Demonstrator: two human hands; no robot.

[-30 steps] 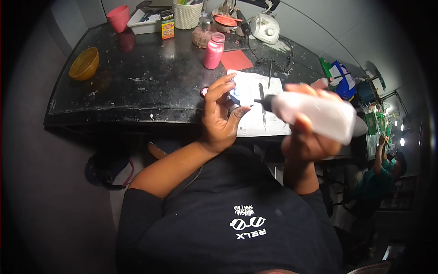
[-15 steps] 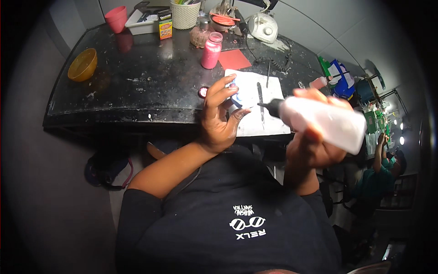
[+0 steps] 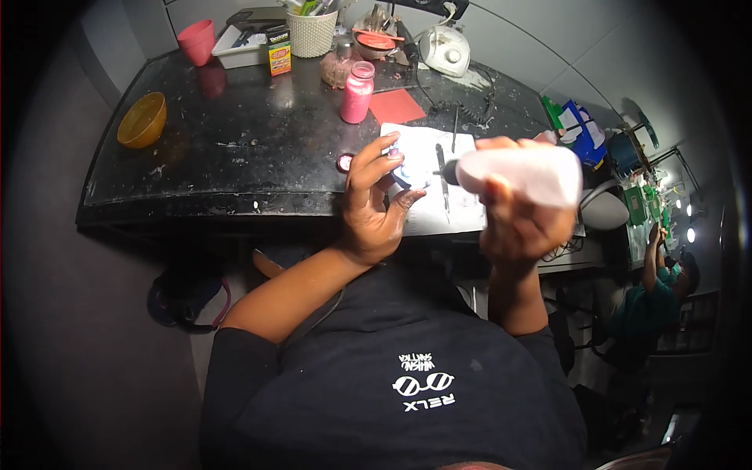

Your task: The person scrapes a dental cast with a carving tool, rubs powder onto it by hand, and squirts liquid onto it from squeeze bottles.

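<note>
My left hand is closed, thumb and fingertips, around a small blue-and-white piece, partly hidden by the fingers; its exact kind I cannot make out. Wrapped in the fingers of my right hand is a whitish squeeze bottle, tipped on its side and blurred. Its black nozzle points left toward the piece, with a gap between them. Under both lies a white paper sheet bearing a thin dark hand tool. Close by my left fingers rests a small round red-rimmed cap.
On the black table stand an open jar of pink powder, a red square sheet, an orange bowl and a pink cup. A white tray, small box, woven basket and white machine line the back. Another person sits far right.
My right hand has shifted left and slightly up with the bottle, which lies more level and has its nozzle nearer the piece. My left hand keeps its hold. The view has shifted slightly.
</note>
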